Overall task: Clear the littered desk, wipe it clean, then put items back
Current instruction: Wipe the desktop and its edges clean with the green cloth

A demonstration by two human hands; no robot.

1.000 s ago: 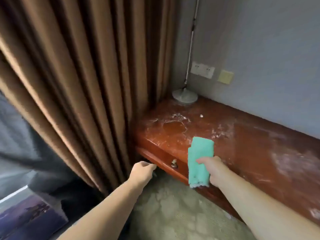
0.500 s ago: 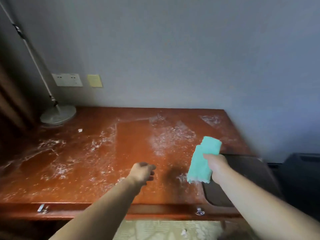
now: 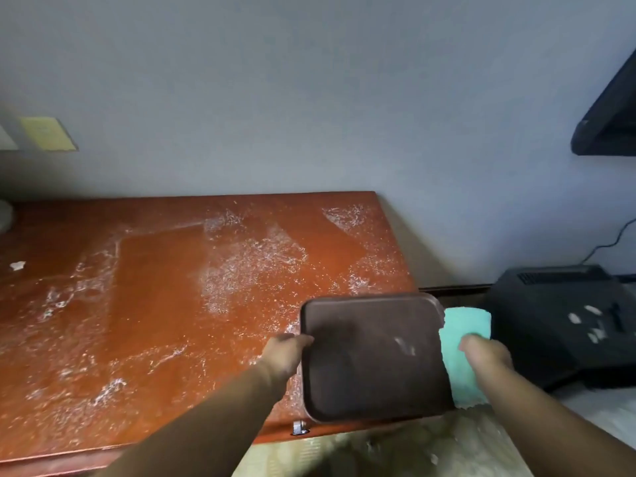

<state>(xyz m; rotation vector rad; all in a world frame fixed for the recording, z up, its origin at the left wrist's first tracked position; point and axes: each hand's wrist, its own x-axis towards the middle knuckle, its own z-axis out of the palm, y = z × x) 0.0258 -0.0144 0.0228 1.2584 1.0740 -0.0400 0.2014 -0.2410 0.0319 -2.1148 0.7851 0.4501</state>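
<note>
My left hand (image 3: 287,352) grips the near left rim of a brown tray (image 3: 375,356), thumb on top and fingers curled under. The empty tray sits just right of that hand, over the front right corner of the desk (image 3: 155,304) and jutting past its edge. I cannot tell whether it is resting there or already lifted. I judge I am taking it off so the surface beneath can be wiped.

My right hand (image 3: 488,356) is closed around a folded teal cloth (image 3: 464,339), pinched between thumb and fingers. The cloth hangs just beside the tray's right edge, partly behind it. I cannot tell whether this hand also steadies the tray. Keeping the cloth in hand looks like readiness for wiping once the tray is gone.

Left of and beyond my left hand stretches the reddish wooden desk top, smeared with white powder (image 3: 247,266) in swirls and patches. A small white scrap (image 3: 17,265) lies far to the left. Below my left hand is a metal drawer pull (image 3: 299,427).

Behind the desk is a plain grey-blue wall (image 3: 309,98) with a yellow plate (image 3: 46,134) at far left. Right of my right hand sits a black appliance (image 3: 564,321) with a cable (image 3: 612,242) beyond it. A dark screen corner (image 3: 609,108) shows above it. Pale patterned carpet (image 3: 378,452) lies beneath my arms.
</note>
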